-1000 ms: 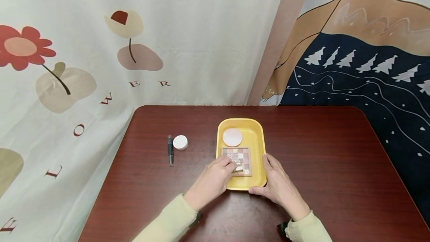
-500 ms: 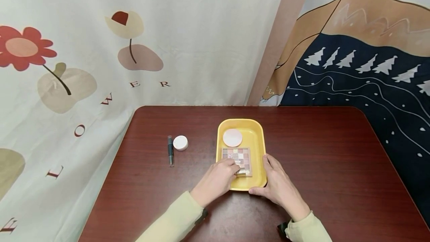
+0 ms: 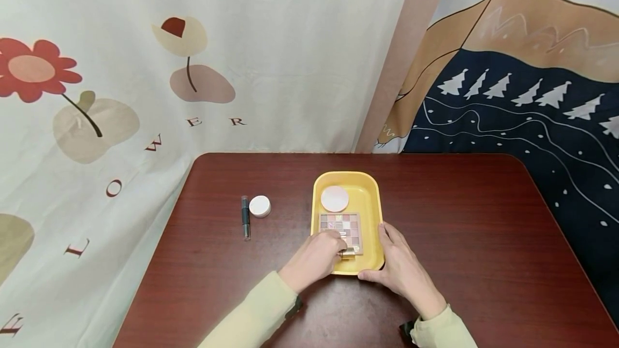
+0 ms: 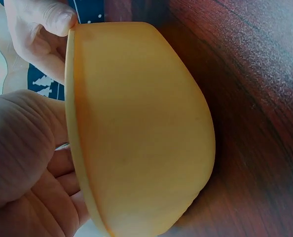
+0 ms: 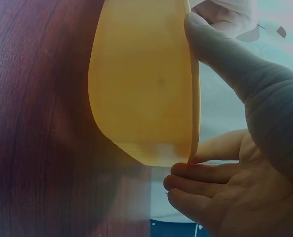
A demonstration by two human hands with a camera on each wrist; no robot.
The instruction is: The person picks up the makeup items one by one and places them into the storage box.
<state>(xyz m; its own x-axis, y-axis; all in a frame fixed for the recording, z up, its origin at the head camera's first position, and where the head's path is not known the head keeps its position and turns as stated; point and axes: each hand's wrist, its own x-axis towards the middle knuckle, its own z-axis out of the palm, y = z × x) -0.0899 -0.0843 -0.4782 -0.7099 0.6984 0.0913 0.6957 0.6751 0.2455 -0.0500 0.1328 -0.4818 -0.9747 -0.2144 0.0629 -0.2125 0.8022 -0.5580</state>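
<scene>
A yellow tray holds a grid-patterned makeup palette and a round pale pink disc. My left hand reaches over the tray's front left edge, fingers curled around a small item with a gold-coloured part; most of it is hidden, so its kind is unclear. It is at the palette's near edge. My right hand grips the tray's near right corner, thumb on the front rim and fingers along the side. In the right wrist view, its thumb touches the tray rim.
Left of the tray, a dark slim tube lies beside a round white-lidded jar on the brown table. Printed curtains hang behind the table's far edge.
My left hand has shifted slightly right and toward me, bringing the small gold-coloured item from over the palette to its near edge. My right hand and the tray stay put.
</scene>
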